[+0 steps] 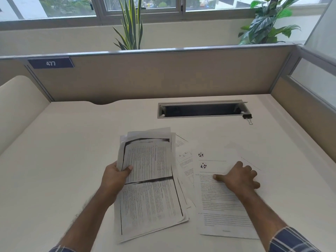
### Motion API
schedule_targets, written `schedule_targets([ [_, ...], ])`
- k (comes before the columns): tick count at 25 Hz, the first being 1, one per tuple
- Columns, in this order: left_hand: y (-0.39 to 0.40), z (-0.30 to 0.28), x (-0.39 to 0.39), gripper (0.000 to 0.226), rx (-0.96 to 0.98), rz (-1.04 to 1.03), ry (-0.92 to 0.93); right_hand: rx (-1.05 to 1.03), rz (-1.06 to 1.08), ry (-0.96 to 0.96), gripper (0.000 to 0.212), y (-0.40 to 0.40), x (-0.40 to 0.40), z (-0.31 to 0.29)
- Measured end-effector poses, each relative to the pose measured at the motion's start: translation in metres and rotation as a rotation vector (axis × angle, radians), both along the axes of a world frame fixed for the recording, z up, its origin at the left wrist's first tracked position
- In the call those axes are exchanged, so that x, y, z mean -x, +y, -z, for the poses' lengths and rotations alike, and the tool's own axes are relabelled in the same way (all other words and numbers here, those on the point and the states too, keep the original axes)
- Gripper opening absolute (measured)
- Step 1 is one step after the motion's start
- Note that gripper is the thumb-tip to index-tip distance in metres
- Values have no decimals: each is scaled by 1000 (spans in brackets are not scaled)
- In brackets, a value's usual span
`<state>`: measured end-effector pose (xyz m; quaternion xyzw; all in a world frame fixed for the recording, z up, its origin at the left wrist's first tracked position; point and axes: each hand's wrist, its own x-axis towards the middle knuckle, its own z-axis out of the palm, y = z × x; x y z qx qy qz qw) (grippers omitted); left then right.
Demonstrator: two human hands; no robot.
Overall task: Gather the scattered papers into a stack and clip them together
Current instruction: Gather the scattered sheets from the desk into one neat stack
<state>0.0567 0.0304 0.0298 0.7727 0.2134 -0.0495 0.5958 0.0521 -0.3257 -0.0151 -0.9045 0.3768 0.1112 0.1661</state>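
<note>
The stack of papers (151, 188) lies on the desk (72, 142) with its long axis running toward the cable slot (201, 110), leaning slightly left at the far end. The left hand (116, 176) pinches its left edge, thumb on top, fingers beneath. Right of the stack, a single sheet (220, 206) lies lengthwise too. The right hand (240, 176) presses flat on it, fingers spread. A black binder clip (247, 117) sits at the slot's right end.
</note>
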Motion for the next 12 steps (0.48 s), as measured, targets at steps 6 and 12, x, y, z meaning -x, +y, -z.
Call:
schedule_targets([
  [6, 6, -7, -8, 15, 1, 18, -6, -134, 48, -5, 104, 8, -7, 7],
  [12, 20, -60, -17, 7, 62, 65, -181, -153, 18, -28, 97, 16, -6, 2],
])
